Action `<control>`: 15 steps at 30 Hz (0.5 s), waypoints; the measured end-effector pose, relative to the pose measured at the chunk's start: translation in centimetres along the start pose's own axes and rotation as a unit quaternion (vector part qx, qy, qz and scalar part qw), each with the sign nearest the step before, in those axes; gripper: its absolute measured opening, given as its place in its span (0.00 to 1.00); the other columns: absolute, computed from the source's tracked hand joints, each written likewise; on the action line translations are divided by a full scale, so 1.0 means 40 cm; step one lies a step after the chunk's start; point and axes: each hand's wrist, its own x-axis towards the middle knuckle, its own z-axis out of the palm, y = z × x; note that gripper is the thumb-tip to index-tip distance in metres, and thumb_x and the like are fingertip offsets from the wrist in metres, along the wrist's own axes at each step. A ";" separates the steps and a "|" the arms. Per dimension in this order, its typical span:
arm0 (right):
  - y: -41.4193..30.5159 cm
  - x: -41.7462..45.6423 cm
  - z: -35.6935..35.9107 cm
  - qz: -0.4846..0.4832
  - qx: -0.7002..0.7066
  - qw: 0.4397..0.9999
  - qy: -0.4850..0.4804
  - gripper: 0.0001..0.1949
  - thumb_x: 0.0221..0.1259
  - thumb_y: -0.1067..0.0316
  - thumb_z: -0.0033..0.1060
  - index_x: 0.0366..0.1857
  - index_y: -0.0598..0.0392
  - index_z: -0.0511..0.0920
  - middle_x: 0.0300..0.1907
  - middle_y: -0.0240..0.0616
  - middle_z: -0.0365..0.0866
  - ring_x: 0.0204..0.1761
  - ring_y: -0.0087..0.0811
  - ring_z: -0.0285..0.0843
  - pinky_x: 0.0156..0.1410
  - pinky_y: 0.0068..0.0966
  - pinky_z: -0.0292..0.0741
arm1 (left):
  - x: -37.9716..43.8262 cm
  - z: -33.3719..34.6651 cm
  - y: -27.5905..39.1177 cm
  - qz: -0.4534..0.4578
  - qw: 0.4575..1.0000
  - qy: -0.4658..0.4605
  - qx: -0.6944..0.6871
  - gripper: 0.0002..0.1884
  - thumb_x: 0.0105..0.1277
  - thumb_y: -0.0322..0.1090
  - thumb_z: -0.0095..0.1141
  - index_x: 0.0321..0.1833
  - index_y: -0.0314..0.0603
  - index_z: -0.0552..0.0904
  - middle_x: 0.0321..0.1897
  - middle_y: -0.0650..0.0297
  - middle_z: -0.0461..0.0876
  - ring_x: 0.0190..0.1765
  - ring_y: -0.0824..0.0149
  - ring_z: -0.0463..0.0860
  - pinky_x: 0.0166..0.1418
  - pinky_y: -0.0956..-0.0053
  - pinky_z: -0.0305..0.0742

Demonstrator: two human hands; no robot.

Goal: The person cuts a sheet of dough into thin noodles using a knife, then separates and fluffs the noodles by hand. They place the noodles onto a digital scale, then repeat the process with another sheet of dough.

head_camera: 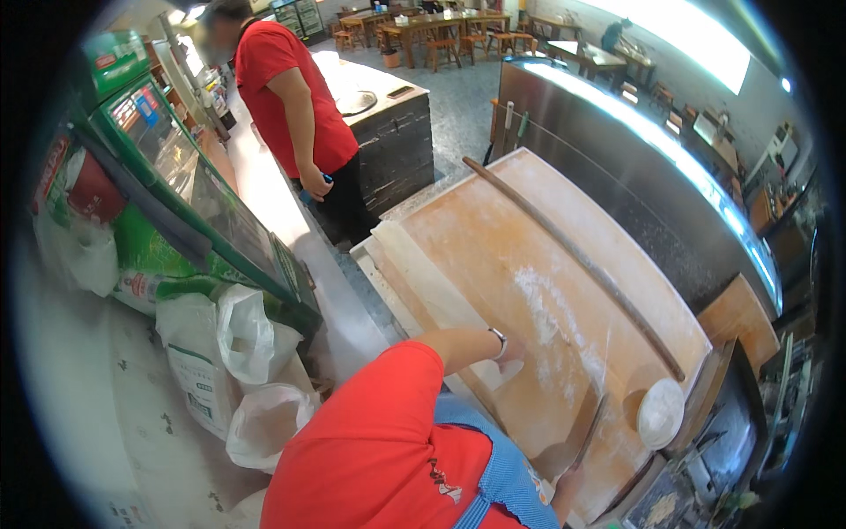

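A long, flat strip of pale dough (429,284) lies along the left side of the floured wooden board (476,244). My left hand (510,354), with a band on its wrist, is at the strip's near end; blur hides how its fingers are set. Low in the picture, my right hand (570,477) grips a broad-bladed kitchen knife (590,426), its blade pointing away from me over the board. The handle is mostly hidden by that hand. White flour (545,311) is scattered over the board's middle.
A long wooden rolling pin (575,258) lies along the board's right side. A white bowl of flour (661,413) is at the near right. Beyond rises a metal partition (595,172). Bags (244,337) and a green display fridge (192,178) flank the left; another person (291,99) stands ahead.
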 end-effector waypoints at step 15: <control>-0.104 -0.001 -0.087 0.190 0.096 0.976 -0.047 0.21 0.74 0.56 0.45 0.44 0.70 0.78 0.38 0.65 0.80 0.41 0.62 0.79 0.47 0.49 0.73 | -0.081 -0.043 0.035 0.000 0.994 0.039 -0.107 0.46 0.46 0.50 0.77 0.69 0.40 0.73 0.64 0.49 0.76 0.68 0.49 0.73 0.72 0.58 0.67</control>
